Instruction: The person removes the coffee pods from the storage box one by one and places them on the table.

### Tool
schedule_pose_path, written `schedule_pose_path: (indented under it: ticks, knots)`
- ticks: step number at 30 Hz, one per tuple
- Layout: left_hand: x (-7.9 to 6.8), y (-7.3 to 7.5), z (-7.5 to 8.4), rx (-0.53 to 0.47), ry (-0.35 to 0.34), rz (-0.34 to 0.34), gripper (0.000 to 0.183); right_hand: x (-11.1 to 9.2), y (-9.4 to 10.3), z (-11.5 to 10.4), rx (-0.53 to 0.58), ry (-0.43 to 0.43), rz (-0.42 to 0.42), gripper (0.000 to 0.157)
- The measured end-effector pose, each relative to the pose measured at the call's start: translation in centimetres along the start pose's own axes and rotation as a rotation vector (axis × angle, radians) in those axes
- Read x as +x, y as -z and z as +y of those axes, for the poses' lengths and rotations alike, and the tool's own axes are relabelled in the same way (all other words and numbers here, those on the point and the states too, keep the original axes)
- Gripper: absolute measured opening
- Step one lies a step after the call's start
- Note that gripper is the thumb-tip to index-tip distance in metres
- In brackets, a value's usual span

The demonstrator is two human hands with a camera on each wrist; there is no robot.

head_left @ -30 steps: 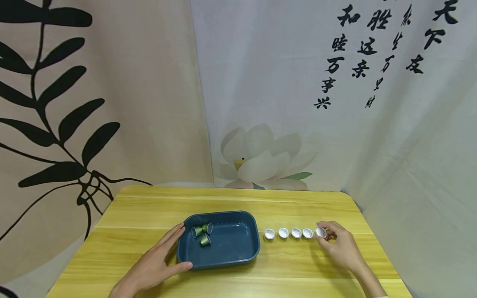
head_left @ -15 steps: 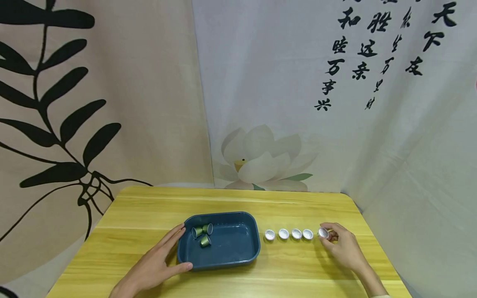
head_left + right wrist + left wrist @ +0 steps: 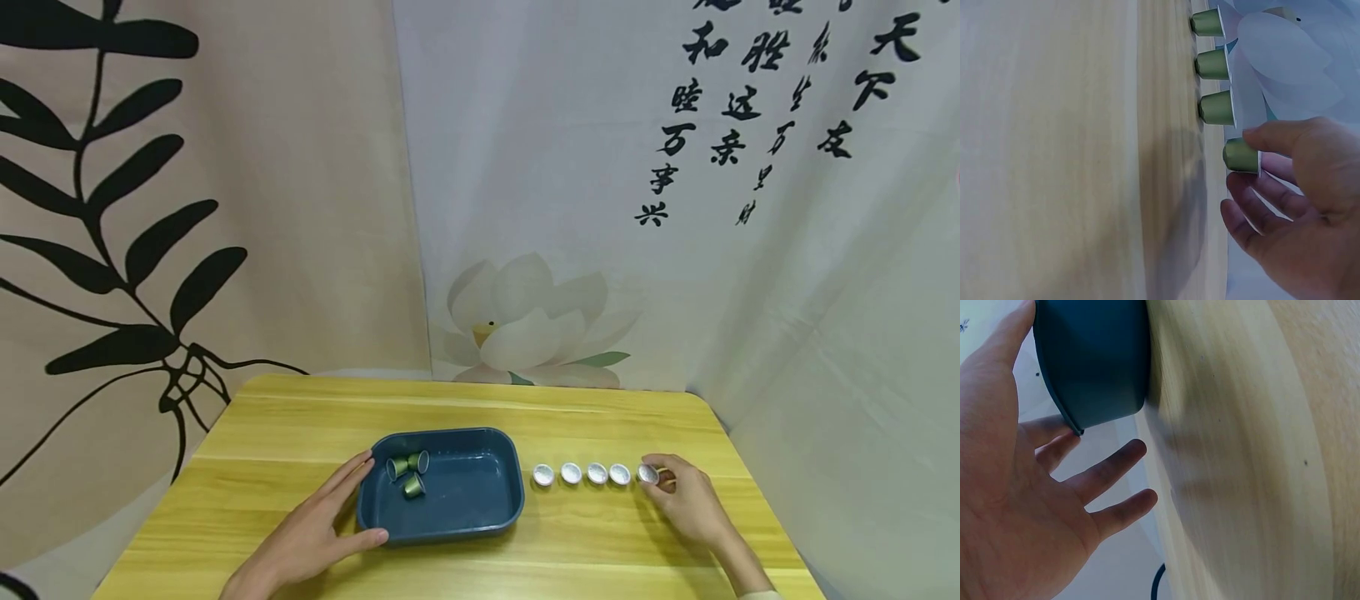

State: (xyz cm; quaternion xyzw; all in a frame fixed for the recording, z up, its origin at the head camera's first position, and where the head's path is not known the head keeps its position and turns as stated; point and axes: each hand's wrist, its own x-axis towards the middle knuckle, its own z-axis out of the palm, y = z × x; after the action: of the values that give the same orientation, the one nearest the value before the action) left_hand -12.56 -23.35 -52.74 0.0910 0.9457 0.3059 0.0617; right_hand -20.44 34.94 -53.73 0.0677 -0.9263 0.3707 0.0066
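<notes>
My right hand (image 3: 693,504) pinches a green coffee capsule (image 3: 1241,155) between thumb and fingers, its silver lid facing up. In the head view, the held capsule (image 3: 647,474) is at the right end of a row of similar capsules standing lid up. Its nearest neighbour (image 3: 619,474) is a short gap to the left. My left hand (image 3: 307,529) is spread at the left end of a dark blue tray (image 3: 468,492), fingertips at the far left corner and thumb on the front rim. Three green capsules (image 3: 414,485) lie tipped over in the tray's left part.
The yellow wood-grain table (image 3: 600,550) has rounded far corners. Behind it hangs a cloth backdrop (image 3: 525,167) with a lotus, dark leaves and black characters. A dark curved object (image 3: 15,586) shows at the lower left.
My right hand shifts slightly right with the capsule, then a little back and nearer. The left hand and tray stay put, while the head view tilts up slightly.
</notes>
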Motion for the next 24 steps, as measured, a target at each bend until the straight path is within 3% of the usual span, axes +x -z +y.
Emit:
schedule_pose_path:
  ticks: [24]
  knots:
    - [-0.10, -0.14, -0.15, -0.007, -0.006, 0.003, 0.114, 0.60, -0.87, 0.84, 0.017, -0.001, -0.036, 0.041]
